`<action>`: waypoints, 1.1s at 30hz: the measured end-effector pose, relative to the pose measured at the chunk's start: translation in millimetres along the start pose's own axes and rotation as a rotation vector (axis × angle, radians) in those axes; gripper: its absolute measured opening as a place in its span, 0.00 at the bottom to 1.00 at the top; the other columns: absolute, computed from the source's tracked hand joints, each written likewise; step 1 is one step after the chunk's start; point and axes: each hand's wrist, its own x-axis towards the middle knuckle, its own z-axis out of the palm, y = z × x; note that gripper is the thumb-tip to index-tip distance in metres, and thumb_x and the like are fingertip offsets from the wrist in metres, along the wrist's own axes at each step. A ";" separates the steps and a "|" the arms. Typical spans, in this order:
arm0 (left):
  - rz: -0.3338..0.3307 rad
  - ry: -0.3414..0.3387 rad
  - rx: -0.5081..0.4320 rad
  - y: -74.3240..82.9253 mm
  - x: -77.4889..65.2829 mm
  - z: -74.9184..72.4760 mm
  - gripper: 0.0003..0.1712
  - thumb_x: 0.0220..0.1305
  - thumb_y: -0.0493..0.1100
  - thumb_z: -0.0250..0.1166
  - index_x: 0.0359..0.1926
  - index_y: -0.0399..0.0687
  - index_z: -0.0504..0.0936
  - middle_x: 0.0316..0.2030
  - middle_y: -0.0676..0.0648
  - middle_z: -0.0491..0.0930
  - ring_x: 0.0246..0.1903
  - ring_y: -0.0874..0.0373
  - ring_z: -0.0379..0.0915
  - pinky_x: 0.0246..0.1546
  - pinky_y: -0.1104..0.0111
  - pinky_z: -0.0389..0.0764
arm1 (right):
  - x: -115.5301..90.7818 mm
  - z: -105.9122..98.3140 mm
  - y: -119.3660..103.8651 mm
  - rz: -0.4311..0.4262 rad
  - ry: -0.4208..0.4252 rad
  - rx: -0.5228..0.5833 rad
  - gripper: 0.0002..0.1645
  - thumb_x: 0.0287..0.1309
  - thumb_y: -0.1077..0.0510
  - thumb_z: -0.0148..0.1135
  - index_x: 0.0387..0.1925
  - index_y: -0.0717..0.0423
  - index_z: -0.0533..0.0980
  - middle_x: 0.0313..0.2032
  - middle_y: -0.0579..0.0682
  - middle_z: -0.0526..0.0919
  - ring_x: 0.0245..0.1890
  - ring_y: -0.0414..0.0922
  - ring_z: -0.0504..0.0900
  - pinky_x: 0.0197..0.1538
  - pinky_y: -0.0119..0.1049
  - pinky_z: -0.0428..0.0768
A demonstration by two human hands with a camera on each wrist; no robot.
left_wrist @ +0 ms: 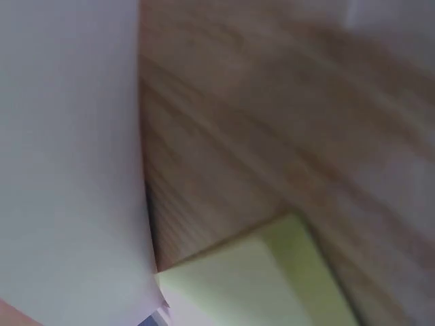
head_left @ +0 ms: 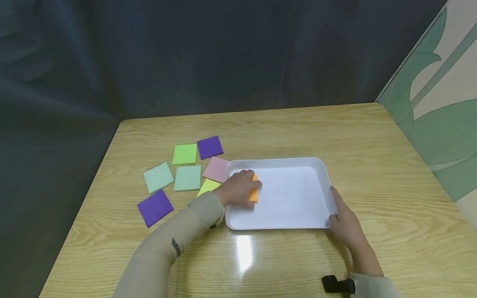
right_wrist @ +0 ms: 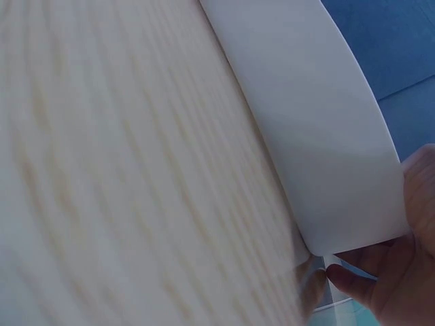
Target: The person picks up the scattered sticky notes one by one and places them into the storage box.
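Observation:
A white rectangular tray [head_left: 292,194] lies on the table in front of me. Over its left end, my left hand [head_left: 236,189] pinches an orange sticky-note pad [head_left: 254,191], partly hidden by the fingers. My right hand [head_left: 345,223] grips the tray's right side near the front corner; the right wrist view shows fingers at that corner of the tray wall [right_wrist: 306,129]. Just left of the tray are a yellow pad [head_left: 209,186], partly behind my left sleeve, and a pink pad [head_left: 215,169] overlapped by the rim. The left wrist view catches the yellow pad [left_wrist: 238,278] below.
Further left on the wooden table [head_left: 283,265] lie more square pads: lime green [head_left: 184,154], two mint green [head_left: 187,178] and two purple, one behind [head_left: 210,147] and one nearer me [head_left: 155,207]. A dark curtain [head_left: 238,58] hangs past the back edge.

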 end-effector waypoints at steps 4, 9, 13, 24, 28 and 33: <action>-0.002 0.001 0.004 -2.5 1.5 0.0 0.20 0.38 0.52 0.62 0.37 0.52 0.73 0.33 0.46 0.65 0.32 0.54 0.61 0.29 0.63 0.67 | -0.7 0.0 0.4 -0.003 0.002 0.000 0.44 0.44 0.74 0.36 0.65 0.56 0.36 0.61 0.74 0.48 0.58 0.67 0.51 0.52 0.64 0.61; -0.014 -0.005 0.006 -4.4 2.2 -1.1 0.19 0.40 0.51 0.62 0.37 0.52 0.72 0.32 0.47 0.64 0.32 0.55 0.60 0.29 0.63 0.67 | -1.6 0.1 0.5 0.001 0.000 0.000 0.45 0.44 0.74 0.36 0.65 0.56 0.36 0.61 0.75 0.48 0.58 0.68 0.51 0.52 0.65 0.60; -0.021 -0.005 0.007 -5.1 2.5 -1.7 0.19 0.40 0.50 0.62 0.37 0.52 0.72 0.32 0.48 0.65 0.32 0.55 0.61 0.29 0.63 0.68 | -1.1 0.1 -0.1 0.007 0.001 0.002 0.45 0.44 0.74 0.36 0.65 0.56 0.36 0.61 0.75 0.48 0.58 0.68 0.49 0.53 0.65 0.59; -0.067 -0.043 0.010 -5.8 -1.8 -3.0 0.28 0.44 0.51 0.62 0.50 0.54 0.70 0.44 0.44 0.68 0.46 0.51 0.63 0.42 0.54 0.68 | 0.1 1.1 2.3 0.004 -0.003 -0.004 0.45 0.44 0.74 0.36 0.65 0.56 0.36 0.61 0.75 0.48 0.59 0.67 0.49 0.54 0.65 0.58; -0.102 -0.065 0.008 -3.6 -7.1 -7.4 0.32 0.45 0.52 0.61 0.55 0.53 0.67 0.50 0.43 0.68 0.52 0.49 0.60 0.51 0.52 0.64 | -0.3 0.6 3.2 0.004 -0.010 -0.011 0.45 0.45 0.73 0.37 0.65 0.55 0.36 0.60 0.75 0.49 0.58 0.67 0.52 0.52 0.64 0.61; -0.140 -0.074 -0.024 -0.8 -15.0 -11.1 0.35 0.46 0.53 0.58 0.58 0.51 0.65 0.55 0.43 0.66 0.56 0.49 0.57 0.56 0.53 0.59 | -0.9 0.0 2.8 0.013 -0.010 -0.013 0.44 0.45 0.73 0.37 0.65 0.55 0.36 0.60 0.75 0.48 0.58 0.67 0.51 0.52 0.64 0.60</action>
